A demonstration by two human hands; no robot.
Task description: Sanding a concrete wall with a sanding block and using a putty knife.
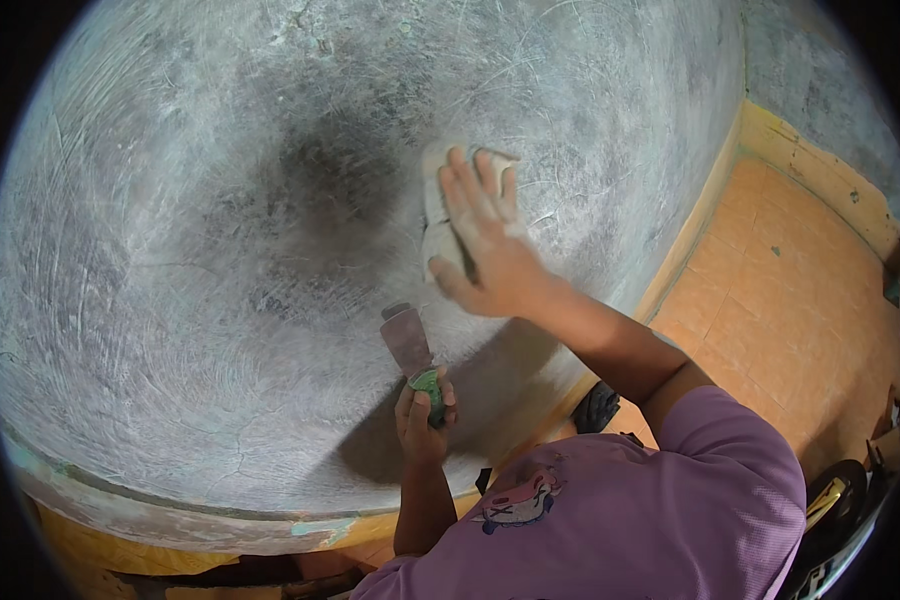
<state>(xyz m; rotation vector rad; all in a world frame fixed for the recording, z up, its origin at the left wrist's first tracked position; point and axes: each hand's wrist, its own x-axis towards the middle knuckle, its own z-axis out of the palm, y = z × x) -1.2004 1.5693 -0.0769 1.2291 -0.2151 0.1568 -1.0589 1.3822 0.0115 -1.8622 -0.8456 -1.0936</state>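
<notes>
My right hand (487,247) lies flat with fingers spread over a pale folded sheet (436,199), pressing it against a grey, scratched wall (195,322). Whether the sheet is sandpaper or cloth I cannot tell; the hand covers part of it, and both are slightly blurred. Lower down, my left hand (424,427) grips what looks like a putty knife (406,339) by its green handle. Its brownish blade points up, in front of the wall and below the folded sheet.
A yellow baseboard (694,217) follows the wall's lower edge on the right, beside orange floor tiles (780,300). A dark object (597,407) sits on the floor near my right arm. Several dark, partly hidden items (847,495) stand at the lower right rim.
</notes>
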